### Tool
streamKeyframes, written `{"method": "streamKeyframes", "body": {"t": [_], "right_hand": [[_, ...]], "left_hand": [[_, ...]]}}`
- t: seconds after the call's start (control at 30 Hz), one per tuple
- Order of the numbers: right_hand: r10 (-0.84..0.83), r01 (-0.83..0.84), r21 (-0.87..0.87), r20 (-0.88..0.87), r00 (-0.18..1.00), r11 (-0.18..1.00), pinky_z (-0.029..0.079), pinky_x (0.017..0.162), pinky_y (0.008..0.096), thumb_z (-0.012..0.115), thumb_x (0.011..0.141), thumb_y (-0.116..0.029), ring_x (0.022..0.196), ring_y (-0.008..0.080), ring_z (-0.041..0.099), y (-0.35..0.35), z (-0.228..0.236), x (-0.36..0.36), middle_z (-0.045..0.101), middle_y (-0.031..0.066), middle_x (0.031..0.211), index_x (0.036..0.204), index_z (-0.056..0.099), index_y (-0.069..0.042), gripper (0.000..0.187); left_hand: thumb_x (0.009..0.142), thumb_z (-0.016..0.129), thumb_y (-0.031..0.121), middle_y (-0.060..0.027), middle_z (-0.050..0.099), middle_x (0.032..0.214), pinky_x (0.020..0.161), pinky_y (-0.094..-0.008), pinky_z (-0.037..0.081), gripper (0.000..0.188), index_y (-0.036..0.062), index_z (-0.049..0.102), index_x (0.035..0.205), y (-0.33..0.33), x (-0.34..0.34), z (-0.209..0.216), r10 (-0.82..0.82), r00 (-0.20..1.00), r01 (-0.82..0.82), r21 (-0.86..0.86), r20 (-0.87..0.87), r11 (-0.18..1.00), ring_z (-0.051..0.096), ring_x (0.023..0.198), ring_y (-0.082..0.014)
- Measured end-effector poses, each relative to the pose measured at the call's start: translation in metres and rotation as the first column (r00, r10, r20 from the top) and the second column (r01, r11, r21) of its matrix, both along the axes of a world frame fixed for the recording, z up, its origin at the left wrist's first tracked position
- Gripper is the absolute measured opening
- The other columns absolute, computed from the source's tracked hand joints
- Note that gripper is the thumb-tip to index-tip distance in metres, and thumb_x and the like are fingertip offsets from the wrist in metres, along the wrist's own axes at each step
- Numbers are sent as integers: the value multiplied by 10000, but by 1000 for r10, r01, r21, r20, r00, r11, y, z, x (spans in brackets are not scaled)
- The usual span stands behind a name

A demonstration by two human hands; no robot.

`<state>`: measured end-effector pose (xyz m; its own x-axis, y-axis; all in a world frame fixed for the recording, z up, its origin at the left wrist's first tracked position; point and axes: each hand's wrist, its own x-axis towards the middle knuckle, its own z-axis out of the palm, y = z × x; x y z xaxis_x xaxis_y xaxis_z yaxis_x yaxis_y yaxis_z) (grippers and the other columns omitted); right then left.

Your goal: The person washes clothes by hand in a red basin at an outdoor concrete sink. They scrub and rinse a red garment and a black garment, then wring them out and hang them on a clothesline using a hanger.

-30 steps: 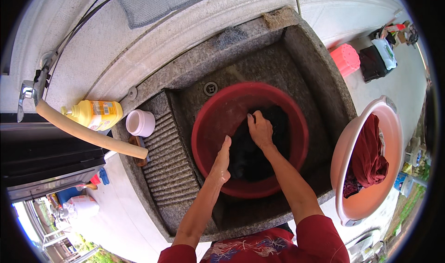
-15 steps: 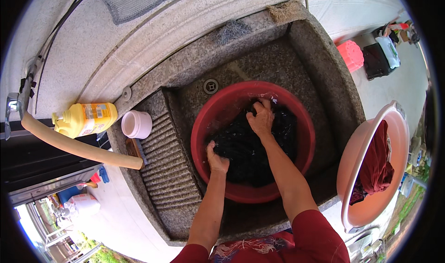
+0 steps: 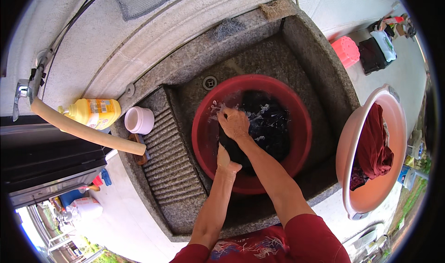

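A red basin [image 3: 303,159] stands in a stone sink [image 3: 320,54], holding water and dark wet cloth [image 3: 266,124]. My right hand [image 3: 235,124] is closed on a bunch of that cloth at the basin's left side, where water splashes. Just below it, my left hand [image 3: 227,161] holds the lower part of the same bunch. Its thumb points out to the right, and the cloth partly hides its fingers. The cloth stretches dark between both hands.
A ribbed washboard [image 3: 169,156] forms the sink's left part. Beside it are a white tub [image 3: 139,120], a brush [image 3: 138,149], a yellow bottle [image 3: 97,113] and a tap hose [image 3: 88,132]. A pink basin [image 3: 343,170] with red clothes [image 3: 374,147] stands right.
My right hand has moved left and nearer, from the basin's far side to just above my left hand. My left hand has shifted slightly right. Water now splashes around the cloth.
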<state>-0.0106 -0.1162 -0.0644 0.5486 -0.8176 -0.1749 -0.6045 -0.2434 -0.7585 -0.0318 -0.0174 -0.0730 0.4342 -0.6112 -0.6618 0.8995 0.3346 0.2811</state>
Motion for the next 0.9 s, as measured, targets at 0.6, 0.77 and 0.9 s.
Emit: {"method": "streamKeyframes", "body": {"t": [0.6,0.77,0.9], "right_hand": [[433,-447,-321,-120,894,835,452,827,462,603,830,-275,1050,404,468,15,-65,-29,320,144,1333,1276,439,-172,486],[393,-404,-256,-94,915,878,476,815,426,641,761,-167,993,367,540,-57,-101,-42,496,176,1166,1140,557,-92,396],[-71,53,122,150,986,991,470,787,401,613,740,-112,925,367,567,-28,-59,-40,580,218,972,982,577,21,278]], "left_hand": [[884,533,346,-186,416,1302,933,-375,378,592,-16,294,1288,12,7,-42,-452,643,-243,724,619,646,460,1133,-319],[839,563,511,-161,303,1424,1033,-395,303,783,120,221,1424,30,29,-41,-776,581,216,872,247,439,345,1276,-299],[757,494,715,-30,405,1379,1034,-403,320,853,196,304,1407,7,4,-22,69,988,-114,343,142,932,409,1222,-243]]}}
